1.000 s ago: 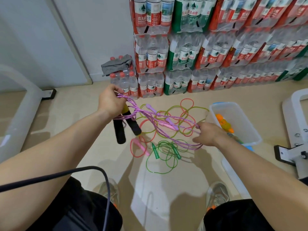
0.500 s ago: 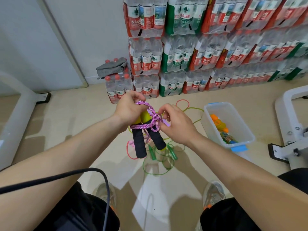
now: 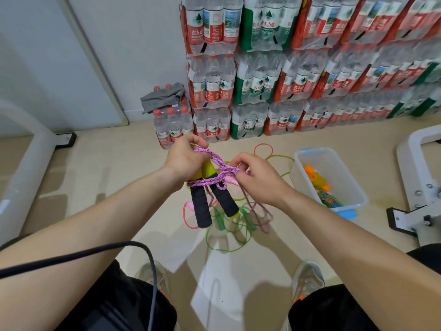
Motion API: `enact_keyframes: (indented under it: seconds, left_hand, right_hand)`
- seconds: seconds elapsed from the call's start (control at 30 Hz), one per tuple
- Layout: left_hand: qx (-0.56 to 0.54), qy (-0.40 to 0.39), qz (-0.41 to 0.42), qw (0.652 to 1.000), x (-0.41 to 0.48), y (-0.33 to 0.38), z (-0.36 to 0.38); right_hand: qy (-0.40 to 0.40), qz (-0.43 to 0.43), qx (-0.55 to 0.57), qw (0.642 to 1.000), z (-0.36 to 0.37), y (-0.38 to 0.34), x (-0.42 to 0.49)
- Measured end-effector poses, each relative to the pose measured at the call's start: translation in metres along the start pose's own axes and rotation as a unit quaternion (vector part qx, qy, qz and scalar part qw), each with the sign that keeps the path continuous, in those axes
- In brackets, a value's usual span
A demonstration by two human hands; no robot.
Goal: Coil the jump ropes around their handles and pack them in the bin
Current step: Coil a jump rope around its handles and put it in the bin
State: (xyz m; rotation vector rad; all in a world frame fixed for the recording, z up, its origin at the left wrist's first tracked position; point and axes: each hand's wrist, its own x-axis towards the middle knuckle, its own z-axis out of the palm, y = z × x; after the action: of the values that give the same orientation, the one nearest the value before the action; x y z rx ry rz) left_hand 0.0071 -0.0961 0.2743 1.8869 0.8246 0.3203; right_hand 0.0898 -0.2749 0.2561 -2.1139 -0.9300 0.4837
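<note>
We see the left hand [image 3: 185, 158] closed around the yellow tops of the two handles [image 3: 202, 209], whose black foam grips point down and splay a little apart. The right hand [image 3: 255, 177] pinches the purple rope [image 3: 210, 181] just beside them, where a few turns already cross the handles below the left fist. A loose tail of the rope hangs under the right wrist toward the floor [image 3: 107, 175]. We judge this rope light and limp, a braided cord that will grip itself fairly well but slacken as soon as tension drops. It is best held close to the wrap, with the left thumb pressing on the laid turns. The foam looks soft and grippy, so it makes the safe place to hold the bundle. On the floor beneath lie a green rope [image 3: 229, 249] and a red rope [image 3: 262, 146], thin glossy plastic that we expect to be springier and more slippery. The bin [image 3: 334, 163] stands open to the right, with orange and yellow items inside. Packs of water bottles [image 3: 286, 87] are stacked behind.
</note>
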Motion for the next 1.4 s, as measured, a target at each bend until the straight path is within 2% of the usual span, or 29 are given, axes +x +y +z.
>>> enact_keyframes:
  seconds: [0.2,0.4,0.53,0.77,0.93,1.07,1.27,1.4]
  left_hand:
    - [0.007,-0.025,0.014,1.000,-0.002,0.003,0.008]
    - [-0.021,-0.030,-0.022,0.999,0.006,0.000,0.004]
    - [-0.067,-0.054,-0.066,0.994,0.006,0.000,0.005]
    - [-0.093,-0.090,-0.102,0.986,0.002,0.002,0.005]
    - [-0.103,-0.098,-0.114,0.983,-0.001,0.002,0.006]
    - [-0.053,-0.091,-0.072,0.992,-0.002,0.002,0.008]
    - [0.090,-0.052,0.013,0.994,0.000,-0.009,0.011]
    - [0.093,-0.017,0.016,0.995,0.006,-0.012,0.006]
  right_hand:
    - [0.087,0.021,0.058,0.994,-0.005,0.000,0.003]
    - [0.029,-0.034,-0.060,0.997,-0.004,0.011,0.002]
    - [-0.015,-0.074,-0.096,0.993,-0.002,0.011,0.001]
    - [0.006,-0.117,-0.137,0.984,-0.002,0.011,0.007]
    - [0.014,-0.150,-0.232,0.961,0.000,0.007,0.001]
    - [0.024,-0.157,-0.256,0.954,0.002,0.007,0.001]
    - [0.019,-0.092,-0.206,0.974,0.000,0.007,0.001]
    - [0.074,0.017,-0.091,0.993,-0.013,0.006,0.004]
